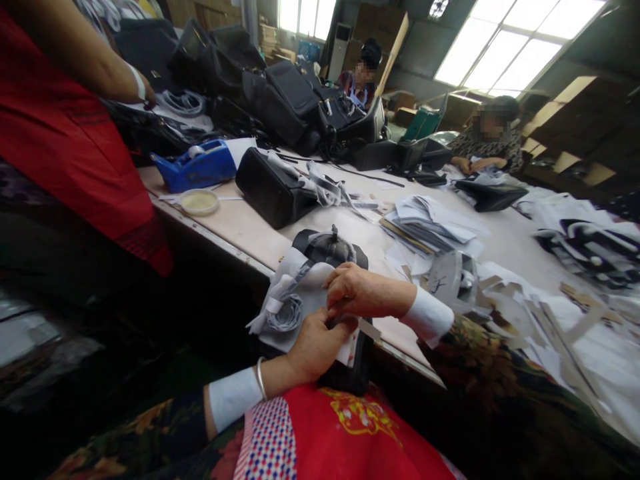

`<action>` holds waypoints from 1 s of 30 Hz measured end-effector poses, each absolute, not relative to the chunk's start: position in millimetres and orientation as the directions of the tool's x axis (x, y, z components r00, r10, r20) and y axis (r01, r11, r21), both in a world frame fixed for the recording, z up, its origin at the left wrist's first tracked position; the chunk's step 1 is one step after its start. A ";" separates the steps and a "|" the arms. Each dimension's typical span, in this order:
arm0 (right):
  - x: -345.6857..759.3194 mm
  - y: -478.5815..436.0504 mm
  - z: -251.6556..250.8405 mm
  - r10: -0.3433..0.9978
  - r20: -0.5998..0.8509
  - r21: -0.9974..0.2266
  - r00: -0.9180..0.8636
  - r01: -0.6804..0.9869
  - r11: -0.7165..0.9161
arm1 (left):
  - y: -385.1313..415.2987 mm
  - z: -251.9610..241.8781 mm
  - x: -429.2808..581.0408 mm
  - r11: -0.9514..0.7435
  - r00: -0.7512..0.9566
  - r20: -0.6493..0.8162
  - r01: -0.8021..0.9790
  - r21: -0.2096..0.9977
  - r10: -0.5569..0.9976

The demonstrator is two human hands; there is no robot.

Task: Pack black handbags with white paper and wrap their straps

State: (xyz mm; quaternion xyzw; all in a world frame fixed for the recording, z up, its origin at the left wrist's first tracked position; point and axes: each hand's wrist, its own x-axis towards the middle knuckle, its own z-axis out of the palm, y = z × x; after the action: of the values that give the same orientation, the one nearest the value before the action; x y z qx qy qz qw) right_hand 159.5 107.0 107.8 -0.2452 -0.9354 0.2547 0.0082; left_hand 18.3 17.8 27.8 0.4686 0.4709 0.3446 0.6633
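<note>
A black bag stuffed with white paper rests at the table's near edge, against my red apron. My left hand is closed on the bag's upper edge, thumb pressed to it. My right hand is curled over the same spot, fingers pinching something small that I cannot make out. A coiled grey strap wrapped in paper lies on the bag's left side. A silver bangle sits on my left wrist.
A person in red stands at the left by a blue tape dispenser and a round dish. Black bags pile up at the back. Paper stacks and cardboard strips cover the table on the right. Two people sit far off.
</note>
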 end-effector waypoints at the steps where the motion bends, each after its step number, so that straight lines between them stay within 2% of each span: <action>1: 158.4 105.3 109.5 0.477 -0.081 -0.464 -0.875 0.457 0.759 | 18.1 29.2 18.5 0.348 0.322 -0.321 -0.029 0.937 0.891; 4: 164.7 96.8 117.2 0.620 0.142 -0.496 -0.771 0.486 0.719 | 19.5 32.6 18.7 0.464 0.333 -0.402 -0.134 0.875 0.853; 6: 179.1 88.2 120.0 0.785 0.320 -0.561 -0.530 0.562 0.608 | 20.1 32.2 18.4 0.530 0.336 -0.452 -0.192 0.826 0.826; 8: 198.4 76.7 115.9 0.895 0.360 -0.617 -0.264 0.652 0.440 | 20.5 29.6 17.9 0.564 0.332 -0.485 -0.209 0.799 0.809; 10: 216.0 62.0 104.3 0.962 0.225 -0.654 -0.155 0.708 0.266 | 20.5 26.5 17.9 0.577 0.340 -0.492 -0.225 0.785 0.802; 12: 225.7 45.2 88.8 0.985 -0.019 -0.691 -0.174 0.714 0.113 | 20.5 24.7 18.5 0.584 0.356 -0.486 -0.258 0.770 0.798; 14: 226.2 29.5 75.8 0.951 -0.239 -0.740 -0.196 0.671 -0.048 | 20.6 25.1 19.6 0.591 0.359 -0.490 -0.274 0.758 0.795; 16: 220.6 18.3 70.2 0.924 -0.347 -0.758 -0.159 0.628 -0.177 | 20.8 27.2 20.9 0.601 0.353 -0.505 -0.263 0.754 0.788; 17: 217.2 15.0 70.5 0.925 -0.356 -0.759 -0.134 0.619 -0.203 | 20.7 28.5 21.4 0.606 0.351 -0.513 -0.250 0.755 0.784; 19: 211.5 12.4 76.1 0.948 -0.299 -0.755 -0.110 0.635 -0.165 | 20.4 30.8 22.3 0.609 0.345 -0.524 -0.220 0.762 0.779; 22: 207.3 15.1 88.1 0.966 -0.199 -0.752 -0.163 0.658 -0.044 | 19.0 31.7 23.0 0.584 0.331 -0.510 -0.180 0.792 0.794; 27: 203.1 23.1 97.3 0.975 -0.155 -0.747 -0.160 0.664 -0.009 | 17.2 28.0 22.3 0.522 0.308 -0.465 -0.134 0.842 0.830; 30: 202.5 25.7 102.6 0.956 -0.075 -0.767 -0.284 0.629 0.127 | 17.7 26.0 20.9 0.533 0.315 -0.474 -0.135 0.835 0.822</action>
State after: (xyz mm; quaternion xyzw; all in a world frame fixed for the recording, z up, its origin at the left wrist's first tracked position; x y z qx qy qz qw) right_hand 202.5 25.7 102.6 -0.5535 -0.7156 0.3606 0.2268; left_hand 20.9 17.7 26.0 0.3546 0.4845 0.3280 0.7294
